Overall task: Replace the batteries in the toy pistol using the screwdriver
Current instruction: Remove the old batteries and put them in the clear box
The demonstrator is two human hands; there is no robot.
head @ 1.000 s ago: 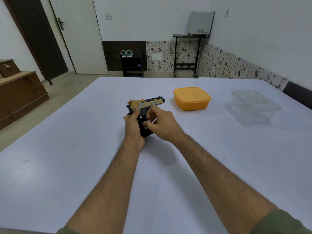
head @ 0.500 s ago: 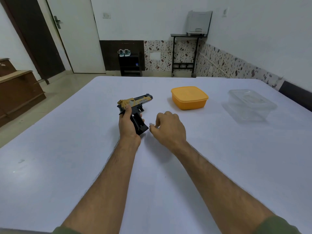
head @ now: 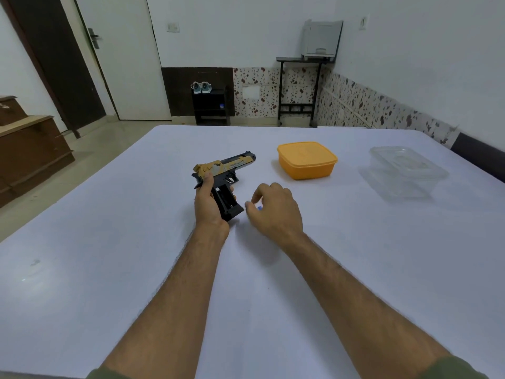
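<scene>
My left hand [head: 209, 206] grips the toy pistol [head: 228, 170] by its black handle and holds it just above the white table [head: 109, 242]. The gold and black barrel points to the right and away from me. The side of the handle shows an open dark cavity. My right hand [head: 276, 212] is lowered to the table just right of the pistol's butt, its fingers curled downward. A small blue piece of the screwdriver [head: 259, 208] shows under the fingers, behind the thumb. The rest of the tool is hidden by the hand.
An orange lidded box [head: 306, 160] stands on the table beyond my right hand. A clear plastic container [head: 404, 170] sits further right. Brown furniture [head: 30, 149] stands on the floor past the table's left edge.
My right hand left the pistol's handle and dropped to the table beside it. My left hand shifted the pistol slightly left and tilted it, so the open side of the handle shows.
</scene>
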